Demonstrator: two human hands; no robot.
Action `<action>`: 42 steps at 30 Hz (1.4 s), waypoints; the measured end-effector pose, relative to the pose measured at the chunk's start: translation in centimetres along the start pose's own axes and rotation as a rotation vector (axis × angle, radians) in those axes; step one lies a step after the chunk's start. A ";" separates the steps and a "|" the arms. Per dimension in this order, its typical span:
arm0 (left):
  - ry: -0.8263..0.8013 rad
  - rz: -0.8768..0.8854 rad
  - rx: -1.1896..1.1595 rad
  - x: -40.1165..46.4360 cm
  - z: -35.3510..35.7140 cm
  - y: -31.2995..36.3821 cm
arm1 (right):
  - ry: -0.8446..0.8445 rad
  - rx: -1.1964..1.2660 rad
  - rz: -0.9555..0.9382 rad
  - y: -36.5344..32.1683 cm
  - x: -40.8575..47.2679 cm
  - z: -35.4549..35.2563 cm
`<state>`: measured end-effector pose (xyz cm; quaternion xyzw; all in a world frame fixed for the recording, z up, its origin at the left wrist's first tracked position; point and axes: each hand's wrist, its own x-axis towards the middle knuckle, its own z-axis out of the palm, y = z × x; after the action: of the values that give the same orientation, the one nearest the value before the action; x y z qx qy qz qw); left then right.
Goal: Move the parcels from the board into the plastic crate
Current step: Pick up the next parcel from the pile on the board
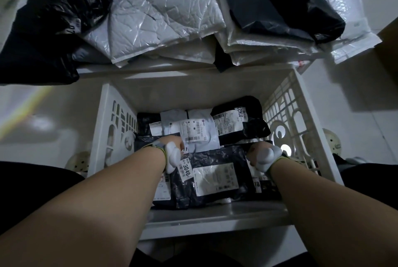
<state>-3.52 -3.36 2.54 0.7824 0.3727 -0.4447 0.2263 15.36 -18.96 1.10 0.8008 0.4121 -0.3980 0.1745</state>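
A white plastic crate (286,111) stands below me with several labelled parcels in it. On top, nearest me, lies a dark parcel (215,159) with a white label and the number 3040. My left hand (172,156), in a white glove, grips its far left corner with curled fingers. My right hand (266,158), also gloved, grips its far right corner. Behind it in the crate lie a white parcel (193,124) and a black parcel (247,120). Beyond the crate the board (150,70) carries a large white parcel (159,19), black bags (64,8) and more stacked parcels (269,19).
The crate's lattice walls rise on both sides of my forearms. Pale floor (43,116) lies left and right of the crate. A brown cardboard box (387,47) stands at the far right. My dark-clad legs frame the crate's near rim.
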 end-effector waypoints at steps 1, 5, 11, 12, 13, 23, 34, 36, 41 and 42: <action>0.026 0.014 -0.038 -0.1 -0.1 0.2 | 0.039 0.013 -0.007 -0.1 0.0 -0.2; 0.058 0.068 -0.112 -0.3 0.6 0.5 | 0.028 0.105 -0.057 -1.8 -0.3 -1.2; 0.006 0.097 -0.060 -0.3 2.5 0.7 | -0.164 -0.079 -0.140 -3.7 0.1 -0.1; -0.002 0.093 -0.040 -0.2 2.9 0.6 | -0.186 -0.130 -0.159 -3.7 0.2 0.2; -0.006 0.093 -0.032 -0.1 3.2 0.6 | -0.206 -0.163 -0.162 -3.7 0.0 0.3; -0.013 0.073 -0.005 -1.1 2.1 1.2 | -0.180 -0.144 -0.151 -3.5 0.0 0.1; 0.132 0.086 -0.014 -4.8 -0.5 1.6 | 0.006 -0.142 -0.114 -3.5 -2.6 -1.9; 0.219 0.117 -0.043 -5.7 -1.0 1.8 | 0.035 -0.083 -0.132 -3.6 -3.1 -2.5; 0.448 0.149 -0.177 -7.7 -1.9 2.1 | 0.142 0.252 -0.138 -4.3 -5.2 -5.9; 0.497 0.154 -0.216 -8.2 -2.2 2.1 | 0.166 0.367 -0.155 -4.2 -5.4 -6.5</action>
<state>-3.39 -6.33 10.81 0.8648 0.4013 -0.1783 0.2434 13.36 -15.26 9.59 0.8151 0.4060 -0.4114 -0.0401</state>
